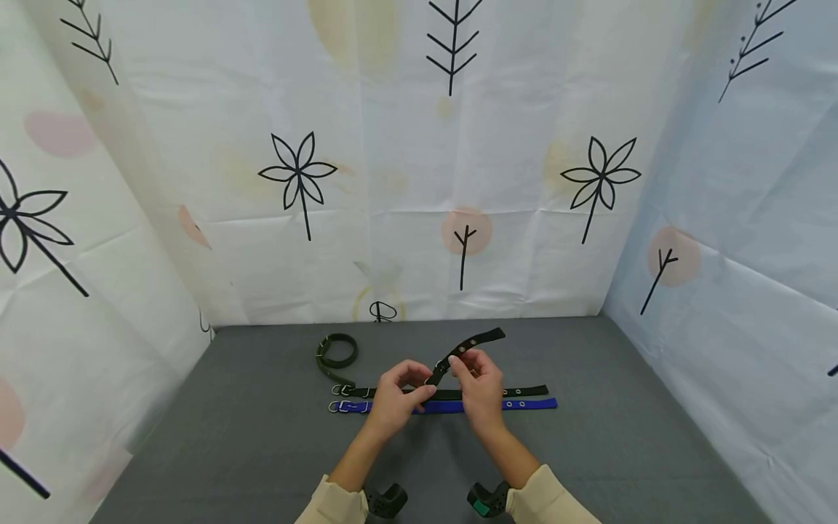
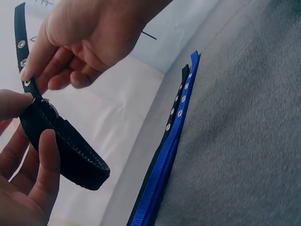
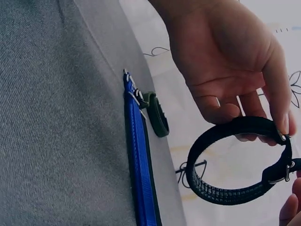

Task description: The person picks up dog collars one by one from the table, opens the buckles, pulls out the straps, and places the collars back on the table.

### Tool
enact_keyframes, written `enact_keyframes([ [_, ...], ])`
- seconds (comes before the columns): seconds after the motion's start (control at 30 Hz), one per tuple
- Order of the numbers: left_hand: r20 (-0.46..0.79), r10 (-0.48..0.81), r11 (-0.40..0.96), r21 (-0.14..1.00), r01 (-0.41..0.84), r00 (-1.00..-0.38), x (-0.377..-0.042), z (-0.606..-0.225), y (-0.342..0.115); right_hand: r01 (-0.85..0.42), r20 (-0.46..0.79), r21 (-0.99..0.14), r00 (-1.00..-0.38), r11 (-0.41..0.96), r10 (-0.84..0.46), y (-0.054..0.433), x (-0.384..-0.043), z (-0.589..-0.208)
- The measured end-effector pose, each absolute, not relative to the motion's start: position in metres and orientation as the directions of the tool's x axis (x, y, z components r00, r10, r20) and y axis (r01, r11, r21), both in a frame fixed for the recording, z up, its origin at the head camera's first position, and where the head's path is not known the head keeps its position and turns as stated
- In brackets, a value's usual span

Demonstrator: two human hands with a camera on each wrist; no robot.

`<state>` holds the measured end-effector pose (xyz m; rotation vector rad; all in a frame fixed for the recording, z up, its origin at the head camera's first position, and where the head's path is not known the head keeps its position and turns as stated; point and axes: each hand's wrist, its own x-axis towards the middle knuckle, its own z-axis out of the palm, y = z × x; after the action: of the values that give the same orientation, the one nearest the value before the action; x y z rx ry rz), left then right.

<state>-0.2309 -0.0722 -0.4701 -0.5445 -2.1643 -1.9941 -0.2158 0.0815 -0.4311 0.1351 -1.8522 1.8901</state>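
A black collar (image 1: 440, 372) with a metal buckle and eyelets is held up above the table between both hands. Its band forms a closed loop (image 2: 80, 165), and the eyelet end runs through the buckle. My left hand (image 1: 393, 400) grips the band close to the buckle with thumb and fingers. Thumb and fingers of my right hand (image 1: 483, 386) pinch the eyelet end, whose tip sticks out up and to the right. In the right wrist view the round loop (image 3: 192, 162) hangs below the left hand (image 3: 225, 61), while only fingertips of the right hand show at the edge.
Below the hands a blue collar (image 1: 533, 404) lies flat, buckle to the left, alongside another black collar (image 1: 527, 391) just behind it. A dark green strap (image 1: 340, 363) sits coiled behind their buckle ends. Printed fabric walls (image 1: 393, 262) surround the grey table (image 1: 262, 451).
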Motion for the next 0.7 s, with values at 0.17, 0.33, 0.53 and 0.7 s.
enact_keyframes([
  [0.17, 0.459, 0.164, 0.333, 0.808, 0.487, -0.873, -0.231, -0.466, -0.067, -0.427, 0.435, -0.899, -0.85, 0.097, 0.296, 0.08, -0.212, -0.43],
  [0.33, 0.514, 0.117, 0.572, 0.665, 0.481, -0.85, -0.229, -0.456, -0.057, -0.443, 0.467, -0.884, -0.831, 0.148, 0.304, 0.079, -0.209, -0.431],
  [0.53, 0.513, -0.013, 0.656, 0.652, 0.38, -0.858, -0.225, -0.452, -0.048, -0.445, 0.468, -0.884, -0.831, 0.146, 0.3, 0.077, -0.207, -0.43],
  [0.7, 0.59, -0.041, 0.733, 0.566, 0.377, -0.807, -0.223, -0.453, -0.043, -0.414, 0.446, -0.895, -0.84, 0.166, 0.311, 0.077, -0.204, -0.429],
])
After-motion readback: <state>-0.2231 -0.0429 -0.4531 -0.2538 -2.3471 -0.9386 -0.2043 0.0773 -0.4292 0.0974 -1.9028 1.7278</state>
